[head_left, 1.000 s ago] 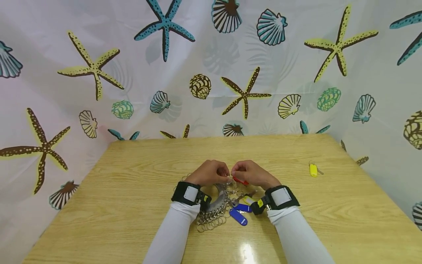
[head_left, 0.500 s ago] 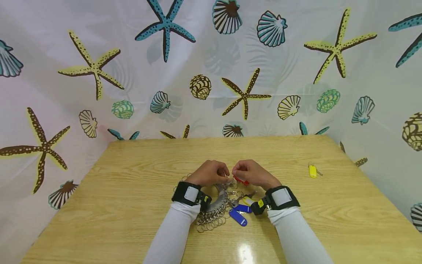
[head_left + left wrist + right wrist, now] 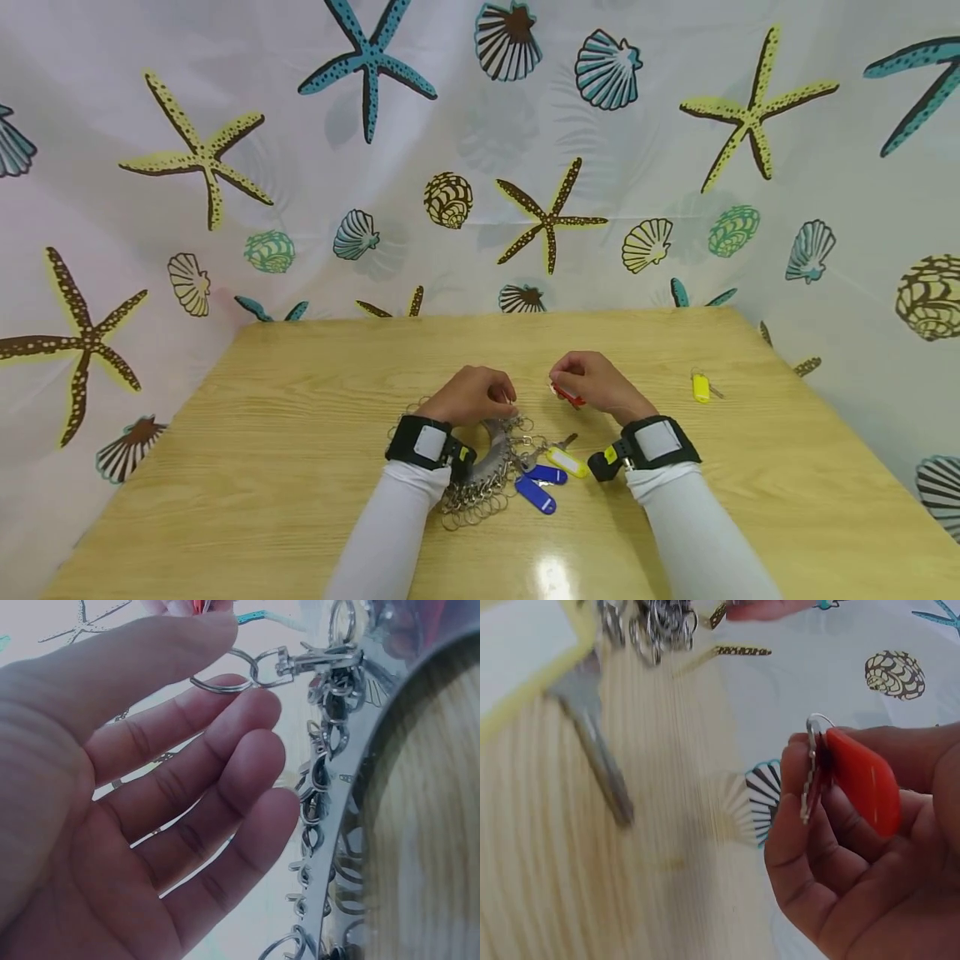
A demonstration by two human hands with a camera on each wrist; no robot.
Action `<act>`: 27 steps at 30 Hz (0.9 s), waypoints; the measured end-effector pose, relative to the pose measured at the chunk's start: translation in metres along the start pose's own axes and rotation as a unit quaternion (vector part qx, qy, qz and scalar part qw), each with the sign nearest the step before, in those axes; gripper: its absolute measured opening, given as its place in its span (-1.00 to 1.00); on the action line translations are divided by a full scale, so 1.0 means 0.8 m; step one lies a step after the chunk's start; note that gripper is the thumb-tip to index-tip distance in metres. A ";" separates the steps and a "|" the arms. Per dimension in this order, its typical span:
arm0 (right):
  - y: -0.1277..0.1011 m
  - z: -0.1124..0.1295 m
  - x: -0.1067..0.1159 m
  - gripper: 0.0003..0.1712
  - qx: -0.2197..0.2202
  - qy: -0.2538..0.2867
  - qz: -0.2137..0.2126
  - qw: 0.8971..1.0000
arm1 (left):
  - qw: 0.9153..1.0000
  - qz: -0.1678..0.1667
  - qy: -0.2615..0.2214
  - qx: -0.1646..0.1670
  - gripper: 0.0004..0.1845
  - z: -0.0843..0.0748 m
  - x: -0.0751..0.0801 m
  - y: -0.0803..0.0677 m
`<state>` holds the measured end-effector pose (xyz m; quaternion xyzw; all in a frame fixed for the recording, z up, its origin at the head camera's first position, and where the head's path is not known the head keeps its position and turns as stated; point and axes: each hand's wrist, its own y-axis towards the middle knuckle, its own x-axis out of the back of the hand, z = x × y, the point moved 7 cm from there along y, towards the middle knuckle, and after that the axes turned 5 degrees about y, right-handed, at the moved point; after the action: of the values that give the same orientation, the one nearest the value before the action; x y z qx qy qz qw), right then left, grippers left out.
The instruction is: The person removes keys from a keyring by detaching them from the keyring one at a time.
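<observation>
— Holding the red key tag [image 3: 862,787] in my right hand [image 3: 596,385], fingers and thumb curled round it, its small split ring [image 3: 815,729] and a key tucked against my fingertips. It sits lifted off the table [image 3: 300,375], a little right of centre, apart from the rest of the bunch.

— And your left hand [image 3: 472,396]?

— Resting over the curved metal key holder [image 3: 491,454] near the middle of the table. From the wrist view my fingers [image 3: 217,750] lie nearly straight, relaxed, with one empty ring and its swivel clasp [image 3: 300,660] lying against the fingertips. I'm touching it, not pinching it.

— What could slip from here?

— The tag, I'd judge. My grip is on the smooth plastic, and the key hangs loose behind it; if my thumb eases, it could drop onto the wood. The clasp could also swing away from my left fingertips, since nothing clamps it.

— Anything to snag on?

— Plenty. The holder carries a crowd of empty rings [image 3: 472,500] fanned toward the near edge, with two blue tags [image 3: 536,492] and a yellow tag [image 3: 566,461] beside them. Dragging my left wrist could pull the whole tangle along. Another yellow tag [image 3: 701,387] lies well apart toward the right edge, out of harm's way.
</observation>
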<state>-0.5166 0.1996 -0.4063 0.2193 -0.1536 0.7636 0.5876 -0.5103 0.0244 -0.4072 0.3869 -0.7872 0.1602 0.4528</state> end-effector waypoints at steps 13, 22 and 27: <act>-0.004 -0.029 0.070 -0.76 -0.013 -0.042 -0.056 0.997 | 1.000 0.006 -0.017 0.012 -0.91 0.002 -0.007 0.001; -0.002 -0.058 0.114 -0.72 -0.039 -0.072 -0.070 0.994 | 1.000 0.006 -0.024 0.012 -0.90 0.002 -0.013 -0.001; -0.004 -0.068 0.146 -0.65 -0.071 -0.108 -0.088 0.988 | 1.000 0.003 -0.019 0.016 -0.84 0.003 -0.007 0.000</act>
<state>-0.5471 0.3242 -0.3927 0.2712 -0.2501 0.6681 0.6461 -0.5099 0.0253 -0.4132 0.3951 -0.7938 0.1670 0.4312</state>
